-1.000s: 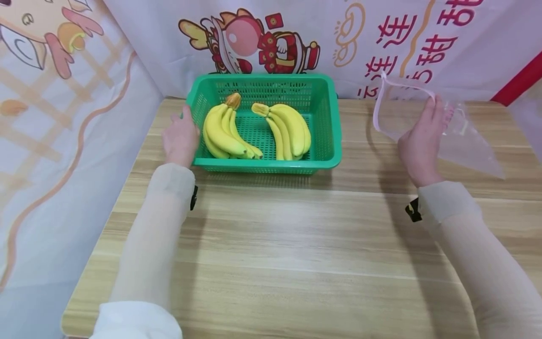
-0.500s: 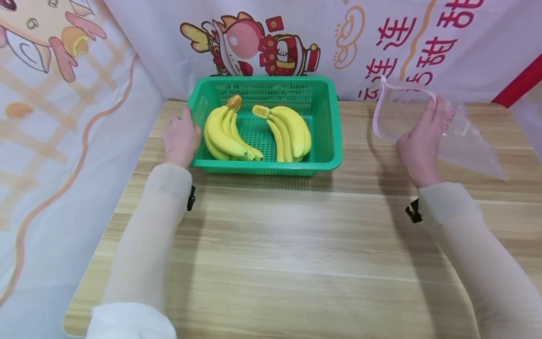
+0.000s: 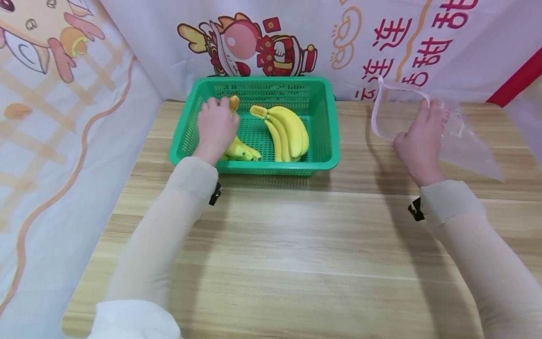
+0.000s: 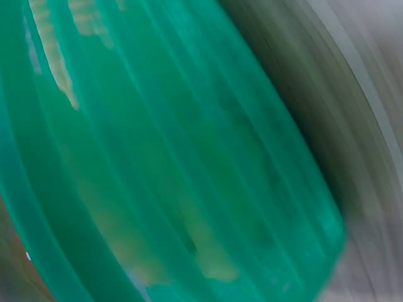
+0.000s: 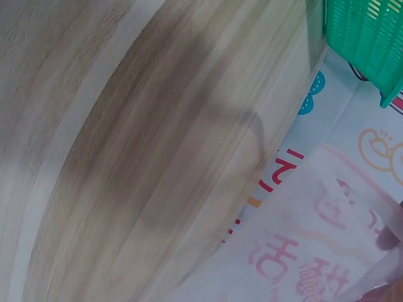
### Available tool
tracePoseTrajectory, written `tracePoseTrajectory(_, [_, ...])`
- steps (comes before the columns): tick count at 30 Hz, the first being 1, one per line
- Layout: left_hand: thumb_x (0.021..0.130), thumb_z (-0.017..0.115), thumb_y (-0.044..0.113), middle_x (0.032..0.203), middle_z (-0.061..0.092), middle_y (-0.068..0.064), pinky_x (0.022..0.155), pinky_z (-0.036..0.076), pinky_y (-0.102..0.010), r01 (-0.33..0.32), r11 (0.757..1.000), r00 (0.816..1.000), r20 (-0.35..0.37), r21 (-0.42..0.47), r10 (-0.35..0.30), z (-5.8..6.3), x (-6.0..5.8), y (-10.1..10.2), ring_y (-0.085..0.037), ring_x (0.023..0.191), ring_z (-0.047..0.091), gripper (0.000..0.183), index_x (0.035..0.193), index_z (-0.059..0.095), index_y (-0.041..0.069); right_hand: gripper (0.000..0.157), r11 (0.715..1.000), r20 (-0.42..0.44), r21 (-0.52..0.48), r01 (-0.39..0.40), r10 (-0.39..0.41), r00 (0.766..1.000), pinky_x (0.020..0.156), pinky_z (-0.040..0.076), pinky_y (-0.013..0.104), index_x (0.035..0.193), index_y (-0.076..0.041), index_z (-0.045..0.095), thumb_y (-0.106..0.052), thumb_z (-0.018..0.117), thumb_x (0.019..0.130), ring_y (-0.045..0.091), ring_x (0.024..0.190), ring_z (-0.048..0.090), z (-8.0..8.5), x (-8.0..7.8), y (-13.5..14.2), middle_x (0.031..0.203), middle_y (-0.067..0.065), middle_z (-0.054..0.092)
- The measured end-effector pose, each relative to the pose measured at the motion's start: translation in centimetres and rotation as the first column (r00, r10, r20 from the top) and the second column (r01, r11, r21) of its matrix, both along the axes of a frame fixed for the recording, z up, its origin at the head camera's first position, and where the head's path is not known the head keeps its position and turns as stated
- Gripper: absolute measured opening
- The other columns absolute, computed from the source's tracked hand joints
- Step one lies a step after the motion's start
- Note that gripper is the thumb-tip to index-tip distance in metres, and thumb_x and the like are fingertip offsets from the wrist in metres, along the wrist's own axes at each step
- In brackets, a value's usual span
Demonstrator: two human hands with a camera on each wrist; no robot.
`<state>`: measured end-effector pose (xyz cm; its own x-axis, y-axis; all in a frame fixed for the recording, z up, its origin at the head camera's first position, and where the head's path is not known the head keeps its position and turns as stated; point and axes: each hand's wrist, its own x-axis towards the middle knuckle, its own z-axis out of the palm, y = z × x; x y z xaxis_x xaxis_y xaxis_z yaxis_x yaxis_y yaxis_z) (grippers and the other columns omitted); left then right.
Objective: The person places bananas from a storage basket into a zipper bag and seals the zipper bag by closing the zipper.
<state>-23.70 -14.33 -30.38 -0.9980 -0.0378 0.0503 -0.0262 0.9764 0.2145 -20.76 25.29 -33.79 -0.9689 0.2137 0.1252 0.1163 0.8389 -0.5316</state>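
A green plastic basket [image 3: 271, 166] holds two bunches of bananas. My left hand [image 3: 216, 127] is inside it, over the left bunch of bananas [image 3: 237, 149], covering most of it; its brown stem and lower tips still show. Whether the bent fingers grip the bunch, I cannot tell. The right bunch of bananas [image 3: 290, 132] lies beside it, untouched. Blurred basket wall [image 4: 189, 145] fills most of the left wrist view. At the right, my right hand [image 3: 420, 143] pinches a clear zip bag [image 3: 470, 146] near its pink-edged mouth, which gapes toward the basket. In the right wrist view the bag [image 5: 296, 251] shows at the bottom.
The wooden table [image 3: 288, 245] carries the basket near its back edge. Behind stands a white printed cloth [image 3: 322, 28] with cartoon figures and red characters. Another printed cloth [image 3: 63, 155] runs along the left side.
My left hand has left the basket's left rim and come right, over the left banana bunch. The right hand and the zip bag stay nearly in place.
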Motion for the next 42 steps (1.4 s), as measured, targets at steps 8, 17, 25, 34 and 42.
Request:
tracePoseTrajectory(8, [0.101,0.040,0.028,0.134,0.049,-0.020,0.104,0.040,-0.045,0.107,0.994,0.993,0.038,0.013,-0.107,-0.9,0.2,4.5,-0.035,0.124,0.046,0.042,0.137,0.047,0.008,0.084,0.999,-0.023,0.043,-0.016,0.017,1.000,0.121,-0.008,0.049,0.151,0.004,-0.002,-0.001,0.041,0.079,0.038,0.148,-0.009,0.0,0.1,0.2,0.160,0.023,-0.006])
tracePoseTrajectory(17, [0.101,0.040,0.033,0.137,0.051,-0.015,0.099,0.046,-0.046,0.147,0.982,0.985,0.074,0.115,-0.156,-1.0,0.9,8.3,-0.032,0.125,0.047,0.043,0.139,0.048,0.014,0.085,1.000,0.010,0.023,-0.021,0.020,1.000,0.120,-0.007,0.051,0.151,0.004,-0.005,-0.002,0.043,0.081,0.040,0.147,-0.012,-0.3,0.2,0.1,0.159,0.022,-0.011])
tracePoseTrajectory(25, [0.102,0.037,0.039,0.136,0.050,-0.014,0.099,0.046,-0.044,0.163,0.980,0.980,0.098,0.112,-0.174,-2.0,0.7,10.2,-0.030,0.125,0.048,0.046,0.140,0.045,0.014,0.087,1.000,0.026,0.001,-0.024,0.024,0.999,0.120,-0.003,0.051,0.151,0.002,-0.007,0.000,0.045,0.081,0.039,0.148,-0.009,-0.6,0.3,0.0,0.159,0.020,-0.013])
tracePoseTrajectory(34, [0.099,0.040,0.050,0.146,0.038,-0.015,0.094,0.048,-0.046,0.152,0.985,0.968,0.187,0.082,-0.165,-2.6,0.9,10.9,-0.031,0.128,0.043,0.056,0.146,0.036,0.022,0.091,0.999,0.055,-0.025,-0.023,0.024,0.998,0.120,-0.003,0.051,0.151,-0.001,-0.010,0.004,0.046,0.079,0.039,0.148,-0.010,-0.9,0.3,-0.1,0.159,0.018,-0.016])
tracePoseTrajectory(42, [0.099,0.042,0.037,0.141,0.042,-0.017,0.082,0.052,-0.047,0.168,0.980,0.965,0.188,0.103,-0.185,-2.9,0.9,11.0,-0.031,0.111,0.054,0.051,0.147,0.034,0.023,0.091,0.999,0.045,-0.027,-0.019,0.020,0.999,0.121,-0.002,0.051,0.152,-0.002,-0.009,0.004,0.045,0.078,0.039,0.148,-0.008,-1.1,0.3,0.1,0.160,0.018,-0.013])
